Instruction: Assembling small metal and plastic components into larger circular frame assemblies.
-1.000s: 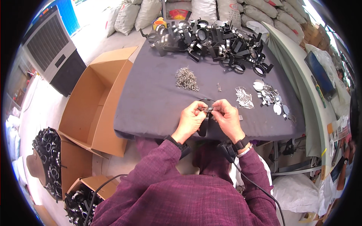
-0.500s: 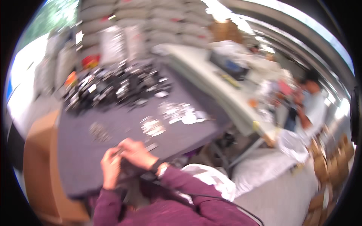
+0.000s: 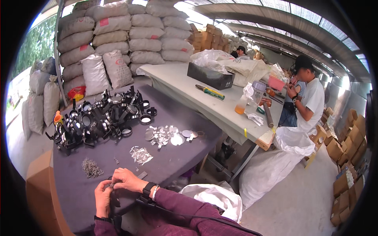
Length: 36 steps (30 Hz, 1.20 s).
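Note:
Near the front edge of the dark cloth-covered table [image 3: 157, 179], my left hand [image 3: 103, 200] and my right hand [image 3: 128, 180] meet, fingertips pinched together. A small dark piece [image 3: 114, 200] hangs below the fingers of my left hand; its kind is hard to make out. What the right fingertips pinch is hidden. Beyond them lie a pile of small screws [image 3: 91, 168], a heap of thin silvery strips [image 3: 140, 155] and a flat grey metal bar [image 3: 142, 175]. Farther back are metal discs and plates [image 3: 165, 135] and a large pile of black ring-shaped parts with arms [image 3: 94, 120].
To the right, a pale table [image 3: 173, 76] carries a black box [image 3: 208, 76], pliers [image 3: 210, 91] and bottles. A person [image 3: 313, 96] works beyond it. Stacked sacks [image 3: 114, 31] stand behind, a cardboard box [image 3: 41, 188] at left, and an open white sack [image 3: 214, 198] beside my right arm.
The view has steadied from a blur and tilted slightly. Both hands stay together at the table's front edge, a little lower and to the left in the picture.

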{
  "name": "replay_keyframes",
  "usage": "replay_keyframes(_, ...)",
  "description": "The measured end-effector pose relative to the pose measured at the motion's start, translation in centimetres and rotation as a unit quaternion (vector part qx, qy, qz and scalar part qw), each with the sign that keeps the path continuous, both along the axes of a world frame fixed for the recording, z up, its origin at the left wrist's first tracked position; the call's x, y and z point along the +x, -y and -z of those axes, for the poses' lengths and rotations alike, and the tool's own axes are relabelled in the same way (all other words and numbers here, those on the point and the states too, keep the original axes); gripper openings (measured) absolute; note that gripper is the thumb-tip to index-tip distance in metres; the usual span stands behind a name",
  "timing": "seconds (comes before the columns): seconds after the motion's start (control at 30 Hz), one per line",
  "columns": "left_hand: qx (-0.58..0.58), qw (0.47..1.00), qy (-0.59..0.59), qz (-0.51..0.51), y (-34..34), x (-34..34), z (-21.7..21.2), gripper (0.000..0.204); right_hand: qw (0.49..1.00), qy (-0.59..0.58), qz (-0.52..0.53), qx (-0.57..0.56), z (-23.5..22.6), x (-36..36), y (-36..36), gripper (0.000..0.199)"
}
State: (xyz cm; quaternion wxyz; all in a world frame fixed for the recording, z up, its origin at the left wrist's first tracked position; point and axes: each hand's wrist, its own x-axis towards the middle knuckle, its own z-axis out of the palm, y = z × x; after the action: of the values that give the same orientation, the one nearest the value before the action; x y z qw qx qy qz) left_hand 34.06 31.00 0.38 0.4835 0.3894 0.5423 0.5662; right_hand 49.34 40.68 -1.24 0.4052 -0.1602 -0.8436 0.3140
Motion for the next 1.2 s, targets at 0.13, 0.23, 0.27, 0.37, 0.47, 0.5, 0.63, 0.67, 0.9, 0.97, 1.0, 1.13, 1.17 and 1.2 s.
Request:
replay_keyframes(0.13, -0.029, 0.99, 0.086, -0.104, 0.4, 0.9, 0.1, 0.019, 0.999, 0.022, -0.005, 0.023, -0.3, -0.6, -0.2, 0.017)
replay_keyframes(0.23, -0.047, 0.986, 0.13, -0.099, 0.2, 0.1, 1.3, 0.014, 0.999, 0.02, -0.008, 0.023, -0.4, -0.8, -0.3, 0.017)
replay_keyframes(0.27, -0.046, 0.986, 0.128, -0.098, 0.0, -0.3, 1.9, 0.014, 1.0, 0.019, -0.008, 0.024, -0.3, -1.0, -0.4, 0.017)
replay_keyframes(0.37, -0.025, 0.985, 0.15, -0.079, -0.1, -1.2, 2.8, 0.011, 0.999, 0.009, -0.044, -0.006, 0.0, -1.4, -0.7, 0.019)
replay_keyframes(0.47, -0.015, 0.984, 0.161, -0.071, 0.2, -1.6, 2.7, 0.01, 0.996, 0.004, -0.061, -0.061, 0.1, -1.8, -0.5, 0.021)
replay_keyframes(0.5, -0.016, 0.986, 0.151, -0.066, 0.1, -1.6, 2.5, 0.009, 0.996, -0.001, -0.062, -0.067, 0.1, -1.8, -0.5, 0.022)
replay_keyframes(0.63, -0.022, 0.991, 0.115, -0.058, 0.1, -2.1, 2.3, 0.007, 0.992, 0.008, -0.069, -0.103, 0.0, -1.9, -0.4, 0.023)
replay_keyframes(0.67, -0.022, 0.991, 0.116, -0.058, 0.0, -2.1, 2.3, 0.007, 0.992, 0.008, -0.069, -0.103, 0.0, -1.9, -0.3, 0.023)
replay_keyframes(0.9, -0.011, 0.993, 0.098, -0.066, 0.1, -1.8, 2.1, 0.007, 0.996, 0.017, -0.043, -0.081, -0.1, -1.7, 0.1, 0.024)
replay_keyframes(0.97, -0.01, 0.993, 0.093, -0.066, 0.1, -1.9, 2.2, 0.008, 0.996, 0.021, -0.036, -0.076, -0.1, -1.7, 0.2, 0.024)
replay_keyframes(1.0, -0.007, 0.994, 0.091, -0.066, 0.1, -1.9, 2.3, 0.008, 0.996, 0.017, -0.037, -0.08, 0.0, -1.7, 0.3, 0.024)
replay_keyframes(1.13, -0.005, 0.994, 0.089, -0.067, 0.1, -1.6, 2.1, 0.008, 0.995, 0.011, -0.038, -0.097, 0.1, -1.5, 0.3, 0.025)
replay_keyframes(1.17, -0.004, 0.994, 0.089, -0.068, 0.2, -1.6, 2.2, 0.008, 0.994, 0.011, -0.039, -0.097, 0.0, -1.5, 0.4, 0.025)
replay_keyframes(1.2, -0.004, 0.994, 0.09, -0.068, 0.2, -1.6, 2.2, 0.008, 0.995, 0.012, -0.038, -0.096, 0.0, -1.5, 0.4, 0.025)
